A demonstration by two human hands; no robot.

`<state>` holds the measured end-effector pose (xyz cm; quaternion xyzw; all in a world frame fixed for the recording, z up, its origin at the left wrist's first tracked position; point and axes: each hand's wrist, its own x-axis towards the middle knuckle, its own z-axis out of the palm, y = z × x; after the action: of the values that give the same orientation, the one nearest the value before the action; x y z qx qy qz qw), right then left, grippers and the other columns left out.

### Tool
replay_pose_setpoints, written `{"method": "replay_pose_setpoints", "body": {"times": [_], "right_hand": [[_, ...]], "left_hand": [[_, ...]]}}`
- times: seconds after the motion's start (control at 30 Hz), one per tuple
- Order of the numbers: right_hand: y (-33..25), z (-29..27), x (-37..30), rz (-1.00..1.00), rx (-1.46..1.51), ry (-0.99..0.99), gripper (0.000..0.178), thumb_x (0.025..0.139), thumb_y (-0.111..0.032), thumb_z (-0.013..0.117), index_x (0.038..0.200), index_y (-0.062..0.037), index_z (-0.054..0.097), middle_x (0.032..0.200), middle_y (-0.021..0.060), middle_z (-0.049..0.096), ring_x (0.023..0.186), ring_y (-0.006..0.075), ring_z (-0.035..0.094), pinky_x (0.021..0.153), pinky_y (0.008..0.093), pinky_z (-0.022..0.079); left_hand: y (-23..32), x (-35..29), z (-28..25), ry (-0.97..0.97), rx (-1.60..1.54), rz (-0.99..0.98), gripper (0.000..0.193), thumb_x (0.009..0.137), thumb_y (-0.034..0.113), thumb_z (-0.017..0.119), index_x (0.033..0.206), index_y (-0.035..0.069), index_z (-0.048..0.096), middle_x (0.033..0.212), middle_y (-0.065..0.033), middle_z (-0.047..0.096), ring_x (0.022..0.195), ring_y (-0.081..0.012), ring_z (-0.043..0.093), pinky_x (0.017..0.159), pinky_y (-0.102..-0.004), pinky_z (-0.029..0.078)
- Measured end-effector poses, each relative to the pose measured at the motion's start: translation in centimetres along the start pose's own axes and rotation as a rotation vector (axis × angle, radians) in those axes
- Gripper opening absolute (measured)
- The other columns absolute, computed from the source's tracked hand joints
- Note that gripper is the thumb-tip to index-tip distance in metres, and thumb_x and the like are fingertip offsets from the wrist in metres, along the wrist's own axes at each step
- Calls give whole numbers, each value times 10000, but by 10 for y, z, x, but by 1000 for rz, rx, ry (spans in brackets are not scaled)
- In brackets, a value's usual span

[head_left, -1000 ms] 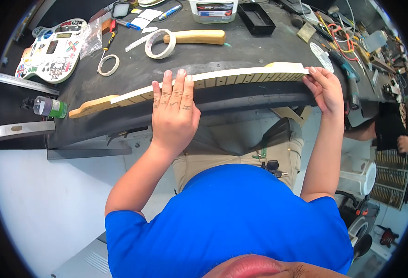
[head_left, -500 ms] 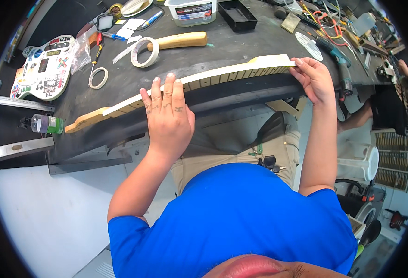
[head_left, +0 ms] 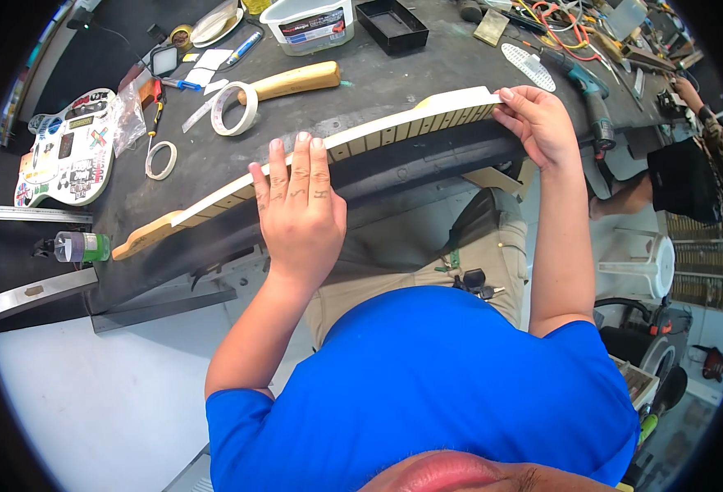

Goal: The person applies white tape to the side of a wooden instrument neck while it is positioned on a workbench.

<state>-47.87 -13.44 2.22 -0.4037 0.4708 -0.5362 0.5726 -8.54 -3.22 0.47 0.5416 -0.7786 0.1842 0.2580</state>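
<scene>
A long pale wooden guitar neck (head_left: 378, 131) lies along the front edge of the dark workbench (head_left: 361, 82), its fretboard covered in light masking tape. My left hand (head_left: 300, 205) rests flat on the middle of the neck, fingers together and pressing down. My right hand (head_left: 538, 123) pinches the neck's right end between fingers and thumb. The bare wooden headstock end (head_left: 144, 236) sticks out to the left.
On the bench lie a big masking tape roll (head_left: 234, 109), a smaller roll (head_left: 161, 160), a wooden-handled tool (head_left: 296, 80), a decorated guitar body (head_left: 66, 156), a white tub (head_left: 308, 25), a black tray (head_left: 392, 25) and a drill (head_left: 587, 82). Another person sits at far right.
The view has shifted, so the neck sits lower and more slanted in the picture. Both hands keep their places on the neck; my right hand's fingers stay at its end.
</scene>
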Motion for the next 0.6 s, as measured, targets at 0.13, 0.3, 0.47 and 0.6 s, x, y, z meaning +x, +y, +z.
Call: {"method": "replay_pose_setpoints", "body": {"times": [0.13,0.3,0.47,0.6], "right_hand": [[0,1,-1,-3,-4,4,209,1048,-151,830,1114,27,743,1072,87,778,988,163,749,973,350,652],[0,1,0,-3,-9,11,220,1042,-156,839,1115,26,738,1070,90,780,992,166,750,982,357,649],[0,1,0,-5,-28,4,204,1079,-155,791,1151,24,726,1130,96,786,1032,158,753,979,333,661],[-1,2,-2,-3,-18,10,207,1077,-152,792,1154,27,723,1131,96,784,1032,161,753,988,337,662]], "left_hand": [[2,6,0,31,-27,46,644,896,52,757,1528,-29,659,1570,-227,669,1531,-464,568,1295,-617,405],[9,14,4,38,-49,79,630,890,49,765,1506,-47,669,1537,-244,687,1500,-459,601,1283,-617,425],[16,21,8,49,-77,107,631,881,48,774,1497,-49,675,1526,-254,691,1476,-461,622,1270,-615,444],[22,27,11,47,-92,131,625,881,57,776,1489,-51,679,1512,-254,701,1464,-455,634,1271,-609,446]]}}
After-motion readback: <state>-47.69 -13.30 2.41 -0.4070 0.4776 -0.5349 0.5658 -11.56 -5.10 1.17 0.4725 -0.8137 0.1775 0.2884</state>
